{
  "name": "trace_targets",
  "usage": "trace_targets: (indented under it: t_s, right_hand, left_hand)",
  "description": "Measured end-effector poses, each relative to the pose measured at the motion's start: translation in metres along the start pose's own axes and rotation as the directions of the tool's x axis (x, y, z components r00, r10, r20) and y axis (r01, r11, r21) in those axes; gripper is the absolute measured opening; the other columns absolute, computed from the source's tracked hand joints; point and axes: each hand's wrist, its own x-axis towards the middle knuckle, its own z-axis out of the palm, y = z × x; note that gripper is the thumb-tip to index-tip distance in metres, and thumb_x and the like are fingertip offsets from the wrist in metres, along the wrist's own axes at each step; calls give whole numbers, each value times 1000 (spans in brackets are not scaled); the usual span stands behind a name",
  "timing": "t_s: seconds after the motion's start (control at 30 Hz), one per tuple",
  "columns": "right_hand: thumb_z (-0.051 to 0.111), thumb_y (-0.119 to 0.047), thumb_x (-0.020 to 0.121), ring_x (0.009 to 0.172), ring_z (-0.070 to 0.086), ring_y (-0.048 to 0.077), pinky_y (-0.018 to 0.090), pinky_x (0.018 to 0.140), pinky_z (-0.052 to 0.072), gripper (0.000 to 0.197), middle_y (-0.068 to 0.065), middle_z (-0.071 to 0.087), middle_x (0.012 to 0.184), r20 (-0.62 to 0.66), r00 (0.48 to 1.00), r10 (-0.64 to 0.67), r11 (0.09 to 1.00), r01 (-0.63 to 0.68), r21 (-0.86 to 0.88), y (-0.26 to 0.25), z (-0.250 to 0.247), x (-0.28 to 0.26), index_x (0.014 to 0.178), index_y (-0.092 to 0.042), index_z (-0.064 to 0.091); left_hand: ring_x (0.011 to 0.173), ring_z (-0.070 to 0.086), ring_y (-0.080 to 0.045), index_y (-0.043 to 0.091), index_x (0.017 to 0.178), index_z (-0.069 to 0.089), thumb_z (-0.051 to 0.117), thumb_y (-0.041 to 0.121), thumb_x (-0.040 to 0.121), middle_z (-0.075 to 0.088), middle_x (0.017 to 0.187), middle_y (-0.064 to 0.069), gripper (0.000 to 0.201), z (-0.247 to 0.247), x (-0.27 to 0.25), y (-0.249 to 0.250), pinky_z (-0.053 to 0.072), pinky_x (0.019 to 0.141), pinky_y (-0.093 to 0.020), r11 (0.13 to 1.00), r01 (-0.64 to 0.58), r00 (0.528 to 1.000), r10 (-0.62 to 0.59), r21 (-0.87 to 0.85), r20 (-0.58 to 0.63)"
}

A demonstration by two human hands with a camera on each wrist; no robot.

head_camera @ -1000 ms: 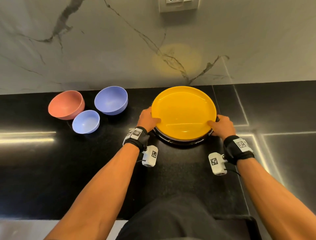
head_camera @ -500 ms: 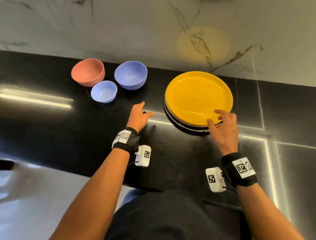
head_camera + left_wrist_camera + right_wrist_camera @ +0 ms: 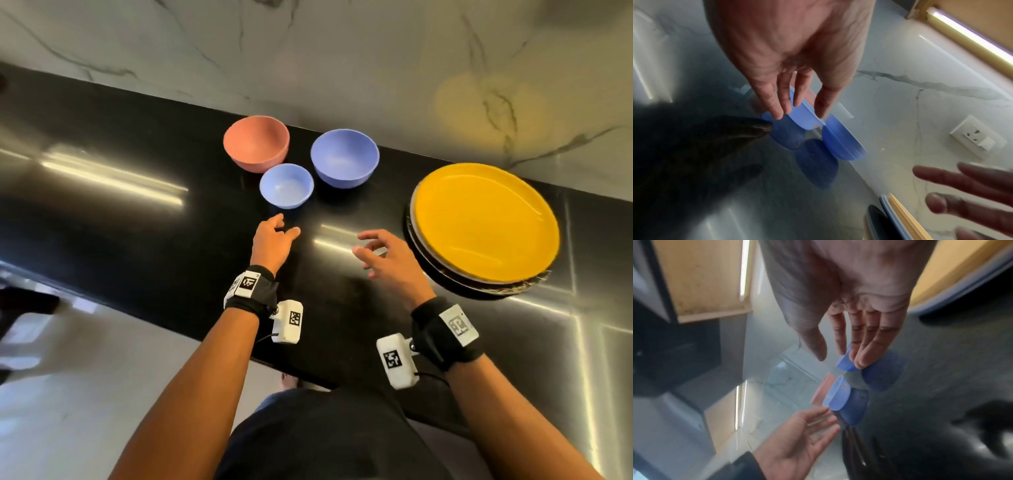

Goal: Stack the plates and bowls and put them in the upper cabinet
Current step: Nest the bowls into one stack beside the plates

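Observation:
A stack of plates with a yellow plate (image 3: 486, 219) on top sits on the black counter (image 3: 144, 240) at the right. Three bowls stand at the back: a pink bowl (image 3: 257, 142), a large blue bowl (image 3: 344, 157) and a small blue bowl (image 3: 286, 185) in front of them. My left hand (image 3: 279, 229) hovers open just short of the small blue bowl (image 3: 803, 116), holding nothing. My right hand (image 3: 371, 248) is open with spread fingers, left of the plate stack, empty. In the right wrist view the large blue bowl (image 3: 844, 360) lies beyond my right fingers.
A marble backsplash (image 3: 308, 51) runs behind the counter, with a wall socket (image 3: 978, 136) on it. A wooden upper cabinet (image 3: 701, 277) hangs above. The counter's front edge runs near my wrists, with pale floor below at the left.
Both hands let go of the plate stack and moved left toward the bowls. The head view swung left and tilted, so the plates now sit at the right.

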Motion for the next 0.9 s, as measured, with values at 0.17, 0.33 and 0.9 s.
trace_targets:
  t_s: [0.17, 0.33, 0.9]
  right_hand:
    - [68, -33, 87, 79, 68, 19, 35, 73, 57, 47, 0, 61, 93, -20, 999, 45, 999, -45, -17, -31, 43, 51, 130, -28, 50]
    - [69, -33, 86, 83, 68, 24, 45, 81, 57, 74, 7, 65, 91, -32, 997, 72, 988, -75, -132, -41, 53, 89, 146, -35, 26]
    - [60, -39, 91, 92, 65, 23, 40, 84, 55, 22, 5, 69, 108, -218, 973, 82, 895, -168, -413, -48, 40, 136, 105, -22, 62]
  left_hand:
    - [119, 59, -24, 26, 144, 39, 59, 46, 86, 57, 134, -4, 65, -42, 42, 0, 45, 104, -47, 997, 70, 993, -72, -22, -96]
    - [130, 49, -24, 37, 149, 28, 67, 33, 85, 48, 144, -7, 74, -64, 61, 10, 38, 109, -42, 992, -125, 992, 124, 11, 28]
    - [105, 62, -25, 16, 103, 70, 74, 27, 83, 61, 117, -6, 23, -60, 81, 26, 51, 93, -39, 897, -316, 944, 263, 308, 200]
